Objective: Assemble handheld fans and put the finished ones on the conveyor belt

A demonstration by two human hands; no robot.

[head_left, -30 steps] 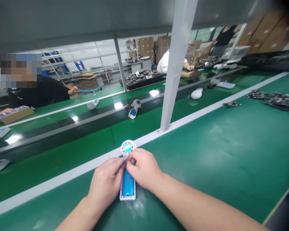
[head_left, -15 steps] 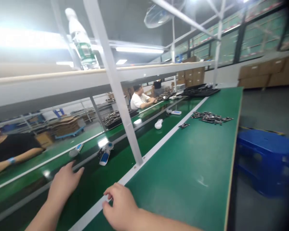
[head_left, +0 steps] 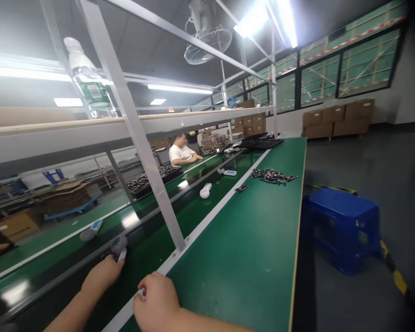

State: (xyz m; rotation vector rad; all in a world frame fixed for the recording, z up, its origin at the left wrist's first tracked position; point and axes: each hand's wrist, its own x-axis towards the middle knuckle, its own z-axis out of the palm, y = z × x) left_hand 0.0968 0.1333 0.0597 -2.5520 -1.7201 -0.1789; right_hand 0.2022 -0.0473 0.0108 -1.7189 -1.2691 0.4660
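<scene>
My left hand reaches over the dark conveyor belt, and its fingers close on the lower end of a small white and blue fan unit lying there. My right hand rests curled on the white stripe at the edge of the green bench. A bit of white shows at its thumb, and I cannot make out what it is.
More white units lie along the belt. A slanted white post rises just beyond my hands. Dark parts are piled farther down the bench. A blue stool stands to the right. A seated person works at the far side.
The view has swung up and to the right, away from the fan unit both hands held on the bench. My left hand has reached across to the belt and closed on a unit there.
</scene>
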